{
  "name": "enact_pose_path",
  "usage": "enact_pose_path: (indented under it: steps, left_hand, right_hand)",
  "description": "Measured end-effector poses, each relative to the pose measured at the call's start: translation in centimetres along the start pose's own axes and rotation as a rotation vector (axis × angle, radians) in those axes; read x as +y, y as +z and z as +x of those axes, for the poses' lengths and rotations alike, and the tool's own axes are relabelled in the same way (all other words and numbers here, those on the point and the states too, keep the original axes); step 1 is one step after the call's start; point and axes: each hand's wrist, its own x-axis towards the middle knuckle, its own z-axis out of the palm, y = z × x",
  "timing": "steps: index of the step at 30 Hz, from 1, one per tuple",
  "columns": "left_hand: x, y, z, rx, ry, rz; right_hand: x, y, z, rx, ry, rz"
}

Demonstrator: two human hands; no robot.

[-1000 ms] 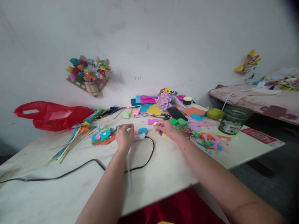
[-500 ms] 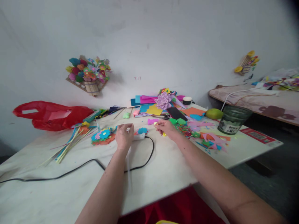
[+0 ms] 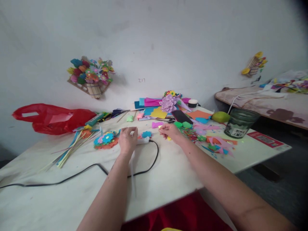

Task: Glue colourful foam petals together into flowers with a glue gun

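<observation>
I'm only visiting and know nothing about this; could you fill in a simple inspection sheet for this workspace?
Surface: pale flat tabletop, crowded towards the wall.
Job's things: white plastic tool; small yellow piece, material unclear; stacked blue-and-orange flower cutouts.
Clutter: multicoloured flat scraps; crumpled red plastic bag; dark green see-through jar.
Grip: bare left hand curled at the white plastic tool, hold unclear; bare right hand pinches the small yellow piece.
Cables: thin black cable loops from the tool, passing beneath the left forearm.
Surroundings: plain pale wall bearing colourful flower arrangements.
</observation>
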Motion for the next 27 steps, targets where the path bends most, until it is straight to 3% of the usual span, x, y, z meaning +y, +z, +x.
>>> enact_pose_path:
  steps: [9,17,27]
  left_hand:
    - [0.1,0.1,0.1,-0.005,0.004,0.041]
    - [0.1,0.0,0.1,-0.012,0.016,0.038]
    - [0.2,0.0,0.1,-0.021,0.024,0.041]
  right_hand:
    - [0.7,0.3,0.2,-0.006,-0.047,-0.185]
    - [1.1,0.4,0.5,-0.021,-0.025,-0.093]
    - [0.7,0.6,0.1,0.013,-0.066,-0.24]
